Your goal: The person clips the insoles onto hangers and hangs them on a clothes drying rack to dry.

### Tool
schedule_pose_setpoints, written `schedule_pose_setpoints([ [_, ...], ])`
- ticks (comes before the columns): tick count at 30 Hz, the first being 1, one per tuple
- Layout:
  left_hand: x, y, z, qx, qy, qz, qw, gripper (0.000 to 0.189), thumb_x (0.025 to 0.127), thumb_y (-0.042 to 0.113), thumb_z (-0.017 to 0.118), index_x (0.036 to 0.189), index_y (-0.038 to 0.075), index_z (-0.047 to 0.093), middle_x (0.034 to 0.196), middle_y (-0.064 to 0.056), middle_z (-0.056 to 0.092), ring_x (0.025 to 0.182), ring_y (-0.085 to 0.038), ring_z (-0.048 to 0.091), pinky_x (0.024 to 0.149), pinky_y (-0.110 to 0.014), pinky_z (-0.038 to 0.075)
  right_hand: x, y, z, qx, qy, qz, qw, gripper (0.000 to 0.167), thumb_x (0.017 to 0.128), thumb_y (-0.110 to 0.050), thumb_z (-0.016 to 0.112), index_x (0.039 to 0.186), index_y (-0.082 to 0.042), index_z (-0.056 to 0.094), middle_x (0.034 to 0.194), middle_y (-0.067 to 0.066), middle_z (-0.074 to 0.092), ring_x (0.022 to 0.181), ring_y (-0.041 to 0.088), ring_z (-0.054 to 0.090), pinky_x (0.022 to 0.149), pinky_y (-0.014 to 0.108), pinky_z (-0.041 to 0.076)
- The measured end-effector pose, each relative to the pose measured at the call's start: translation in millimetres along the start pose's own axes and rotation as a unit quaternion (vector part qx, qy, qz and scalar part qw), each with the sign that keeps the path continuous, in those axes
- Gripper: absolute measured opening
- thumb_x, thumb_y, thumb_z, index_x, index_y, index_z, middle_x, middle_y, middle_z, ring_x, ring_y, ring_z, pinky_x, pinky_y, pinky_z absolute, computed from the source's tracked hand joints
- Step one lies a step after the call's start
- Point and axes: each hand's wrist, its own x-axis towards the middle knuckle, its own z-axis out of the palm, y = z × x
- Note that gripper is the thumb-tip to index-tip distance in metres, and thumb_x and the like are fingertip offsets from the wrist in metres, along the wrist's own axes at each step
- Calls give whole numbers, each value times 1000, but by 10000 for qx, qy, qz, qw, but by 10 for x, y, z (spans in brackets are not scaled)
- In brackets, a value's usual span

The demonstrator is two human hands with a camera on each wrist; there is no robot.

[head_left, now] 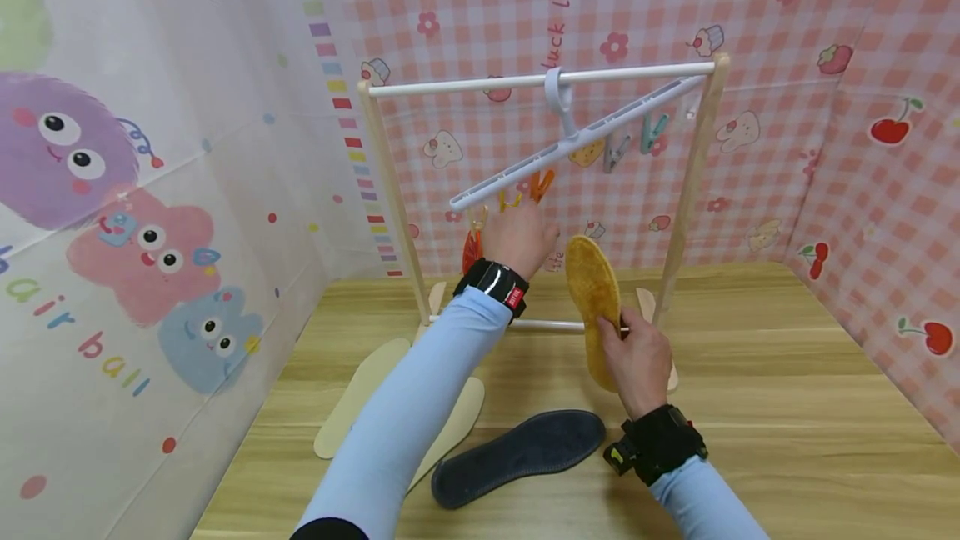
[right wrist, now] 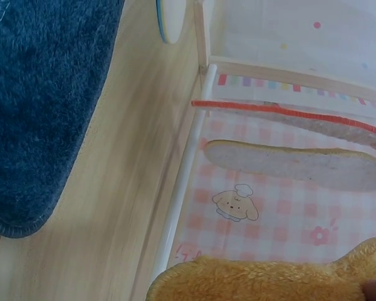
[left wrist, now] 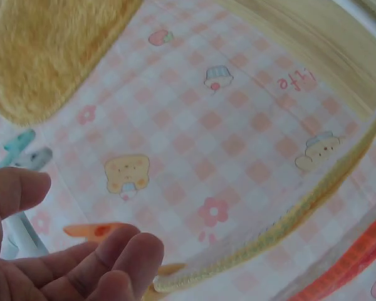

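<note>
My right hand (head_left: 641,357) pinches a fuzzy golden-yellow insole (head_left: 591,290) near its lower end and holds it upright above the table. My left hand (head_left: 517,236) is raised under the low end of a pale clothes hanger (head_left: 570,144), its thumb apart from the fingers in the left wrist view. Beside those fingertips is an orange clothespin (left wrist: 94,231). A yellow-edged insole (right wrist: 294,164) and a red-edged insole (right wrist: 288,111) hang near the left hand. Farther up the hanger are a grey clothespin (head_left: 617,154) and a teal clothespin (head_left: 654,133).
The tilted hanger hooks over the white bar (head_left: 480,85) of a wooden-legged rack. A dark blue insole (head_left: 517,452) lies on the wood-grain table (head_left: 765,407). Two beige insoles lie at left, one (head_left: 363,394) behind the left sleeve. Patterned cloth walls (head_left: 750,15) enclose the table.
</note>
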Motion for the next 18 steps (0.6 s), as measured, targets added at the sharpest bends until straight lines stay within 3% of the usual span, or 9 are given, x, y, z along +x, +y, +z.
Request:
schedule_pose_setpoints([
  [3,32,4,-25,-69,-19,-198,9998,37,96,41,57,107,7,68,61,1,52,48,-14,52,44,-31,40,-14,-4,3,18,-31,37,10000,25,93,-23,71,105,0,71,90,19,72,76,33,69,65,49,53],
  [10,81,43,-33,-291,27,-407,9987,32,97,36,56,75,14,59,63,0,52,48,-14,51,41,-31,39,-19,4,16,8,-29,81,10000,27,93,-23,71,107,0,71,92,20,72,77,34,69,66,50,53],
  [18,224,76,5,24,91,-708,9974,33,98,40,54,81,14,65,60,1,54,47,-13,52,41,-32,41,-33,4,13,51,-89,140,9998,30,94,-26,69,109,0,70,94,21,72,79,35,69,69,51,54],
])
